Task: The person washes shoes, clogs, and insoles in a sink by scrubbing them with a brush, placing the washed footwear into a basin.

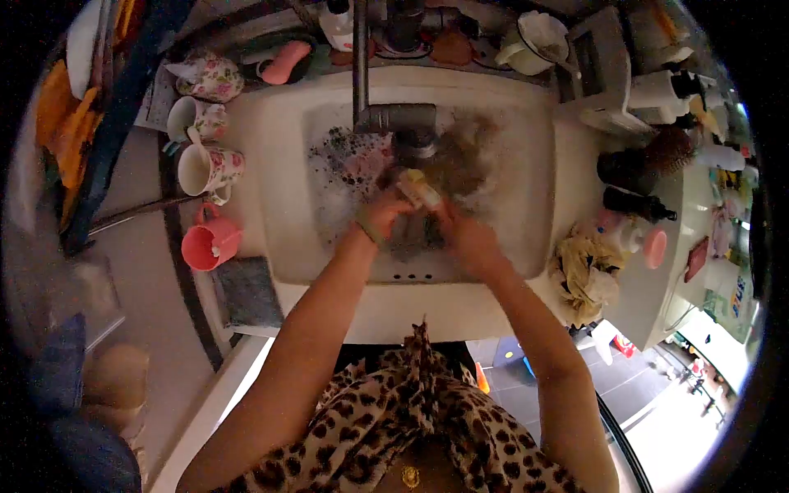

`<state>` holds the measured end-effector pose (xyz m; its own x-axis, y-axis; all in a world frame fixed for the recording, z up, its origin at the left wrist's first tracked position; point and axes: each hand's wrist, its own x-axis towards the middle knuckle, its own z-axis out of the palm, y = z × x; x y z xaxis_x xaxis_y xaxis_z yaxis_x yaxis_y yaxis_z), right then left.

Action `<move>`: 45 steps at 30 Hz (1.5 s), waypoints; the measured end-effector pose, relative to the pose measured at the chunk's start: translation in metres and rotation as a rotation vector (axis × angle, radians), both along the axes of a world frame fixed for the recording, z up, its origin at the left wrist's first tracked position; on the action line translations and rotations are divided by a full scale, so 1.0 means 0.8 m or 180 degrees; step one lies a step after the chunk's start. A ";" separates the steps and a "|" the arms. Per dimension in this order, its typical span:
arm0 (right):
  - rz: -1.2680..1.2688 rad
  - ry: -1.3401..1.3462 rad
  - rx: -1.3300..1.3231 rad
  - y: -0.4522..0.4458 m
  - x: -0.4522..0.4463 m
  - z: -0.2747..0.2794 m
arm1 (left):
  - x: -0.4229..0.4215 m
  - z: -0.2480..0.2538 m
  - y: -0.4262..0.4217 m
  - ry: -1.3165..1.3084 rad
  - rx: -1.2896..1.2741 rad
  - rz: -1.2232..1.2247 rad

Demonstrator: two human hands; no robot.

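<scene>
Over the white sink [526, 164], my left hand [388, 215] is closed around a small pale yellow-and-white block [421, 191], whose exact kind I cannot make out. My right hand [472, 242], a little smeared by motion, has its fingers closed at the block's right end. Both hands are just below the spout of the dark faucet [401, 119]. Wet dark and pinkish cloth [370, 156] with suds lies in the basin behind my left hand. Brownish cloth or murky water [468, 156] shows to the right, unclear which.
Floral mugs [197, 170], a pink cup [210, 238] and a floral teapot [209, 76] line the left side. On the right are a crumpled beige cloth [588, 275], a dark bottle [637, 203] and a hairbrush [670, 149]. A white pot [538, 41] stands behind.
</scene>
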<state>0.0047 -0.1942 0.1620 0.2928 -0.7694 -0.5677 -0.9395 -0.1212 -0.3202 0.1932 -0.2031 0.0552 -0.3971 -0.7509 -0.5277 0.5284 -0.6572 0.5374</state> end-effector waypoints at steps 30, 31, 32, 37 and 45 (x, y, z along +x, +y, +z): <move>-0.1580 -0.0988 -0.0066 -0.033 0.025 -0.038 | 0.011 0.052 -0.003 -0.0332 0.0462 0.0047; -0.1395 -0.0877 -0.0072 -0.010 0.023 -0.027 | 0.014 0.053 -0.007 -0.0329 0.0634 0.0114; -0.1217 -0.0775 -0.0073 0.018 0.023 -0.012 | 0.020 0.058 -0.009 -0.0279 0.0694 0.0131; -0.0266 -0.0320 -0.0180 -0.009 0.004 -0.024 | 0.027 0.013 0.013 0.0013 0.0809 -0.0145; -0.0810 -0.0646 -0.0361 -0.001 0.024 -0.012 | 0.031 0.052 -0.006 -0.0233 0.0609 0.0050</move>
<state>0.0243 -0.1951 0.1525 0.1817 -0.8872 -0.4242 -0.8628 0.0632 -0.5017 0.2181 -0.2080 0.0965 -0.3415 -0.6400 -0.6883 0.5034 -0.7430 0.4410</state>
